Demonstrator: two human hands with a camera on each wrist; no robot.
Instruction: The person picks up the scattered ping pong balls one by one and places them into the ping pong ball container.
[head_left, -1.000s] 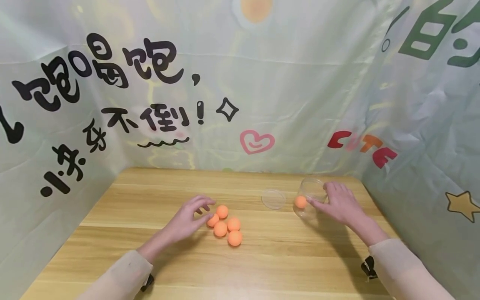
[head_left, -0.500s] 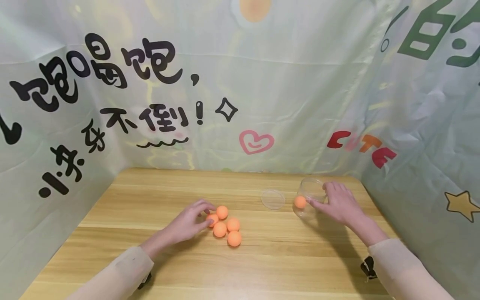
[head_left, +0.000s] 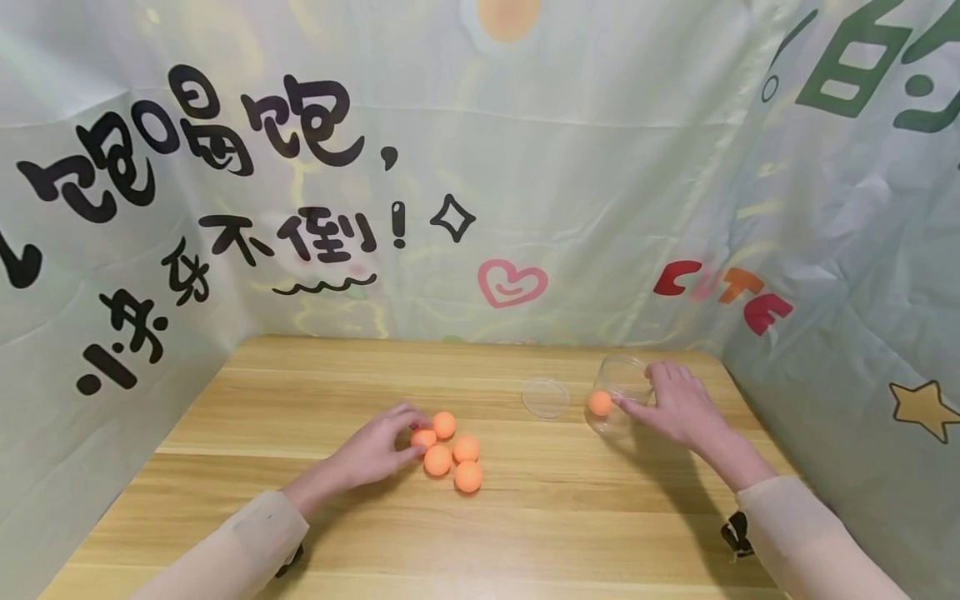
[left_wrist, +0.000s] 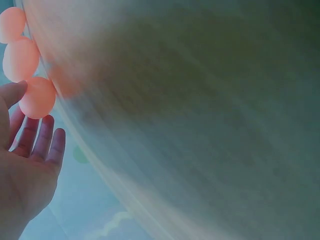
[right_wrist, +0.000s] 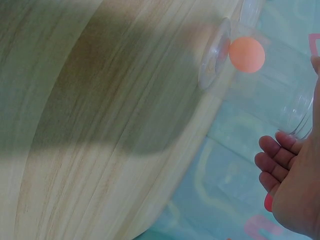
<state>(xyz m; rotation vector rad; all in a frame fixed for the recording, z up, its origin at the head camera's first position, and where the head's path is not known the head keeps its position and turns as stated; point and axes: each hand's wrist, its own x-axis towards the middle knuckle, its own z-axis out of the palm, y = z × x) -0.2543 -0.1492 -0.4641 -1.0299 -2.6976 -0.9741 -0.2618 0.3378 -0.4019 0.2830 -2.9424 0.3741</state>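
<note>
Several orange balls lie clustered at the table's middle. My left hand (head_left: pixel 408 434) has its thumb and fingers curled about the nearest orange ball (head_left: pixel 422 437); the left wrist view shows that ball (left_wrist: pixel 37 97) at the fingertips (left_wrist: pixel 47 127). Three more balls (head_left: pixel 466 449) sit just right of it. A clear jar (head_left: pixel 622 392) stands at the right with one orange ball (head_left: pixel 599 402) inside. My right hand (head_left: pixel 651 392) holds the jar's side, thumb on the front wall. In the right wrist view the jar (right_wrist: pixel 292 80) and its ball (right_wrist: pixel 246 54) appear beyond my fingers (right_wrist: pixel 272 155).
A clear round lid (head_left: pixel 546 397) lies flat on the wooden table (head_left: pixel 300 500) between the balls and the jar. Printed fabric walls (head_left: pixel 525 167) enclose the table at the back and both sides. The lid (right_wrist: pixel 214 60) also shows edge-on in the right wrist view.
My left hand's fingers have closed in around the nearest ball, which shifted slightly. The right hand and the jar have stayed in place.
</note>
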